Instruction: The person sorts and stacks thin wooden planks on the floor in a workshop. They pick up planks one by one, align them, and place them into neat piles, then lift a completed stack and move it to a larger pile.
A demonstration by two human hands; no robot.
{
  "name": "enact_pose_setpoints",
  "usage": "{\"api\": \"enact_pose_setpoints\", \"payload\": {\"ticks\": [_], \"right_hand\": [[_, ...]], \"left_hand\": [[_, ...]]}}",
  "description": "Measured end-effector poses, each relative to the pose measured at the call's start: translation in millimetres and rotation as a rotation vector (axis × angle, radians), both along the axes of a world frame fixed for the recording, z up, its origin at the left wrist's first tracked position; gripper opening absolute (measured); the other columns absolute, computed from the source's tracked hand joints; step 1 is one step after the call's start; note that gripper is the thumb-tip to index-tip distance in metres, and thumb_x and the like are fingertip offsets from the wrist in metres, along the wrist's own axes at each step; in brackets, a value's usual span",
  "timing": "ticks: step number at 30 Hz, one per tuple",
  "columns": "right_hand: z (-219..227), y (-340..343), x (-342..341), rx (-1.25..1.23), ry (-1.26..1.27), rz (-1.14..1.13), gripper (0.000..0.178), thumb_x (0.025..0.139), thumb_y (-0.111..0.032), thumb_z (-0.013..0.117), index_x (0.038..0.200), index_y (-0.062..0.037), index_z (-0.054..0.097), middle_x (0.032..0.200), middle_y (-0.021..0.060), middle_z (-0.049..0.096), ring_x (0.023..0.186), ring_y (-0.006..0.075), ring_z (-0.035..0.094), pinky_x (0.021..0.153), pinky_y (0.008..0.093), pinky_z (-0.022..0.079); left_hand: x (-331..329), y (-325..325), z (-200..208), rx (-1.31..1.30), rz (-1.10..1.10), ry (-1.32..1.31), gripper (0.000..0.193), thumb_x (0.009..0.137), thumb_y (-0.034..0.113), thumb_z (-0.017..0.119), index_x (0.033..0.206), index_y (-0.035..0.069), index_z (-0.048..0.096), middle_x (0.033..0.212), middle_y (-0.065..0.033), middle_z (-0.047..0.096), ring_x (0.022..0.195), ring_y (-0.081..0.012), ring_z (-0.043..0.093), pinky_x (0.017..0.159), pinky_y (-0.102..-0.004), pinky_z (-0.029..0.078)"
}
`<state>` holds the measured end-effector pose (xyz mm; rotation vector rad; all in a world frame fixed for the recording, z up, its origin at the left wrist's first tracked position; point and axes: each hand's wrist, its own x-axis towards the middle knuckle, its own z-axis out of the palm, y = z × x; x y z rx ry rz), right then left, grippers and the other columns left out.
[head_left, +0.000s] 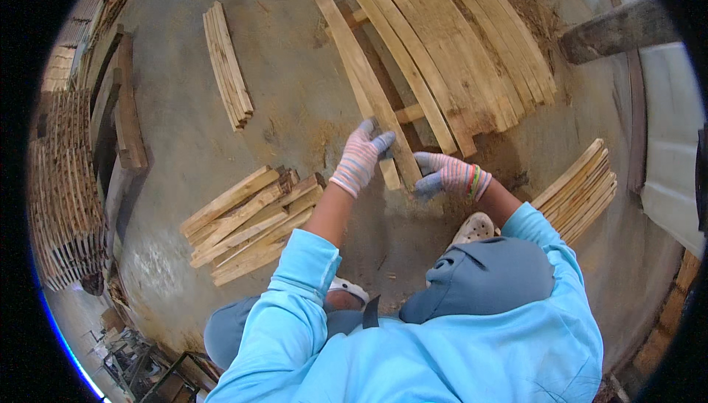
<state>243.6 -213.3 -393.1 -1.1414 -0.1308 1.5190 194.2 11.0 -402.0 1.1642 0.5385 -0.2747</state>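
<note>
The long plank [365,84] lies on the floor [280,19] side of a row of planks [442,42], along the row's left edge, with its near end between the two gloved hands. The left hand [363,154] touches the plank's left edge, the thumb on the upper face; if the fingers close underneath, I cannot tell. The right hand [450,174] is at the right edge, close to the near end, thumb and finger apart; its grip I also cannot tell. Toward the floor's left edge stands a stack of boards [66,189]; toward its right edge lies a bundle of slats [579,189].
</note>
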Motion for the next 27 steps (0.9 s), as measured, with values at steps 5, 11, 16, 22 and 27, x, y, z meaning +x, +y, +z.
{"api": "enact_pose_setpoints", "payload": {"ticks": [5, 11, 16, 22, 27], "right_hand": [[2, -1, 3, 0.052, -0.107, 0.046, 0.065, 0.087, -0.006, 0.071, 0.146, -0.0074, 0.044, 0.118, 0.0053, 0.067, 0.095, 0.0169, 0.069, 0.079, 0.0328, 0.058], [10, 4, 0, -0.01, -0.017, 0.11, 0.063, 0.086, -0.004, 0.07, 0.144, -0.0059, 0.045, 0.117, 0.0061, 0.067, 0.094, 0.0166, 0.069, 0.078, 0.0332, 0.058], [9, 9, 2, -0.029, -0.063, 0.067, 0.058, 0.088, -0.011, 0.069, 0.142, -0.0063, 0.047, 0.109, 0.0059, 0.067, 0.087, 0.0167, 0.07, 0.069, 0.0328, 0.058], [-5, 3, 8, -0.134, 0.031, -0.046, 0.052, 0.091, -0.009, 0.065, 0.14, -0.0073, 0.048, 0.111, 0.0087, 0.069, 0.084, 0.0182, 0.071, 0.07, 0.0323, 0.059], [-3, 2, 5, -0.038, 0.054, -0.077, 0.054, 0.089, -0.005, 0.066, 0.141, -0.0035, 0.049, 0.106, 0.0086, 0.069, 0.086, 0.0207, 0.071, 0.075, 0.0347, 0.058]], "left_hand": [[1, -3, 16, 0.01, -0.052, 0.108, 0.068, 0.092, 0.019, 0.072, 0.147, -0.001, 0.038, 0.122, -0.0165, 0.065, 0.102, -0.0262, 0.067, 0.086, -0.0359, 0.056], [4, 27, 37, 1.243, -0.205, -0.122, 0.078, 0.087, 0.014, 0.069, 0.154, 0.012, 0.029, 0.13, -0.0265, 0.058, 0.117, -0.0402, 0.06, 0.101, -0.0447, 0.048], [-6, 64, 25, 1.082, -0.182, -0.011, 0.077, 0.088, 0.01, 0.065, 0.156, 0.016, 0.028, 0.129, -0.0232, 0.061, 0.112, -0.0363, 0.064, 0.099, -0.0427, 0.05], [-29, 82, -4, 0.952, -0.291, 0.18, 0.071, 0.09, 0.015, 0.069, 0.152, 0.015, 0.034, 0.127, -0.0209, 0.064, 0.112, -0.033, 0.066, 0.096, -0.0424, 0.051], [-30, 65, -8, 0.937, -0.397, 0.149, 0.069, 0.091, 0.016, 0.069, 0.15, 0.013, 0.036, 0.128, -0.0197, 0.064, 0.116, -0.0358, 0.064, 0.099, -0.0441, 0.049]]}}
